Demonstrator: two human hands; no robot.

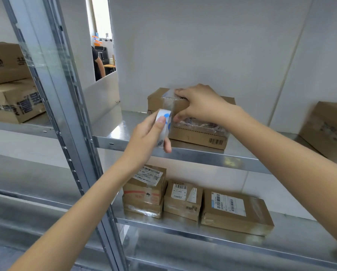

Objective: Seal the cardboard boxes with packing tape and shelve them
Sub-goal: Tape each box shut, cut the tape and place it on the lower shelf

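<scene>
Box (198, 132) at frame centre lies flat on the shelf (242, 151), long axis running left-right; right hand (197, 103) grips its top-left corner, left hand (151, 133) pinches the tape roll (164, 125) beside it.

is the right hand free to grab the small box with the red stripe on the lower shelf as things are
Probably not yet: the right hand is pressing on the box on the upper shelf, beside the tape roll. The red-striped box sits uncovered at the lower shelf's front, though the left forearm crosses nearby.
</scene>
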